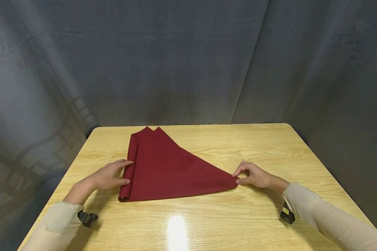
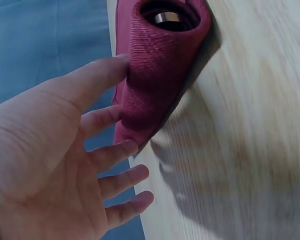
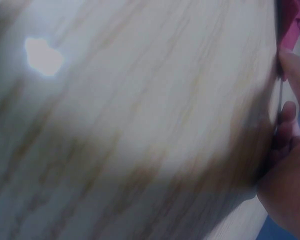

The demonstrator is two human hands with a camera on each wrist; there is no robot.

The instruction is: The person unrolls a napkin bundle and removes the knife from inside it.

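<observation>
A dark red napkin (image 1: 169,170) lies on the wooden table (image 1: 254,143), folded into a triangle with its left edge rolled into a tube (image 1: 128,174). My left hand (image 1: 128,171) rests against that roll with straight fingers, thumb and forefinger touching its side. In the left wrist view the roll's open end (image 2: 160,65) faces the camera, with the open left hand (image 2: 115,125) beside it and something small and shiny (image 2: 167,18) inside it. My right hand (image 1: 236,177) pinches the napkin's right corner between thumb and forefinger. The right wrist view is blurred, showing a thumb (image 3: 295,70) and a bit of red cloth (image 3: 290,25).
A grey curtain (image 1: 188,62) hangs close behind the table and around its sides. Bare wood (image 1: 207,223) lies in front of the napkin and to its right, with a light glare (image 1: 177,228) near the front edge. Black wrist cameras (image 1: 88,219) hang under both sleeves.
</observation>
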